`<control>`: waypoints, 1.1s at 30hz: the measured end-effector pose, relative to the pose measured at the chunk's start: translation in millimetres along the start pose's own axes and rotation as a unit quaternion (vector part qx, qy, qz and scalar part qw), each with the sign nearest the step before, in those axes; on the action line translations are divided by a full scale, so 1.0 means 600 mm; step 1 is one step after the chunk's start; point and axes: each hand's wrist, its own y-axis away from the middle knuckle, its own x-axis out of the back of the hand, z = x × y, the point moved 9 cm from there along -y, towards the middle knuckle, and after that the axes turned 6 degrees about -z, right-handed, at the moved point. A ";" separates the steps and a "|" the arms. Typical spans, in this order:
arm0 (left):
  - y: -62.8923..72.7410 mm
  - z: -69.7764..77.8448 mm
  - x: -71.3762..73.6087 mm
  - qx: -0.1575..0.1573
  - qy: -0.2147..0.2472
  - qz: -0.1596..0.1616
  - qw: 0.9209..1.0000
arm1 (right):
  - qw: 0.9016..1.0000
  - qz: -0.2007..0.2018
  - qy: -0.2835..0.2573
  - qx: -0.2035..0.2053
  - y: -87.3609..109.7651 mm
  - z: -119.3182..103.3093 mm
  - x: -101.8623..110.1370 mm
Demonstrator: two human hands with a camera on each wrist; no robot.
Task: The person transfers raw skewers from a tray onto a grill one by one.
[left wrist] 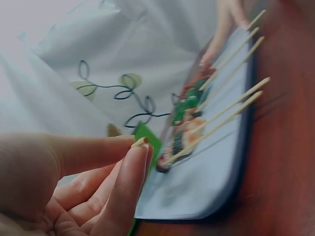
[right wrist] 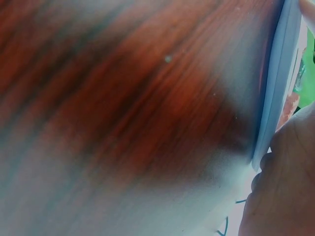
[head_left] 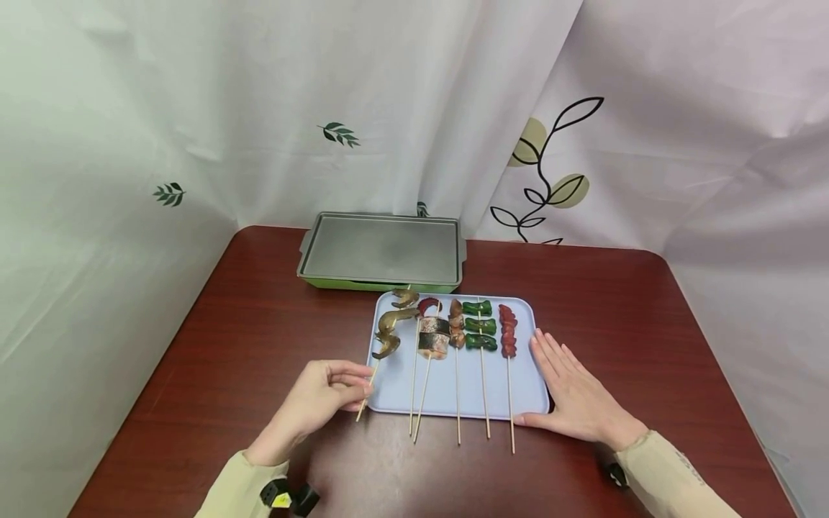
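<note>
Pinching skewer (head_left: 388, 321) w/ L hand (head_left: 322, 394)

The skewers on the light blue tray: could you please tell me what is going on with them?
A person is handling one of them. The left hand pinches the shrimp skewer by its stick, near the left edge of the tray. The right hand rests with straight fingers at the tray's right edge. Five other skewers lie on the tray, their sticks jutting over the near edge. The grill stands just behind the tray.
</note>
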 end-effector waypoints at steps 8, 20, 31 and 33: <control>0.005 0.016 0.009 0.009 -0.003 -0.004 1.000 | 1.000 0.012 0.000 0.009 0.001 -0.003 0.002; 0.010 0.042 -0.010 -0.024 -0.001 -0.002 1.000 | 1.000 0.011 -0.002 0.006 0.001 -0.002 0.003; -0.038 0.088 0.102 -0.071 -0.033 0.164 0.983 | 1.000 0.001 -0.005 0.000 0.001 -0.002 0.003; -0.051 0.092 0.129 -0.076 -0.032 0.182 0.980 | 1.000 -0.002 -0.007 -0.002 0.000 -0.002 0.002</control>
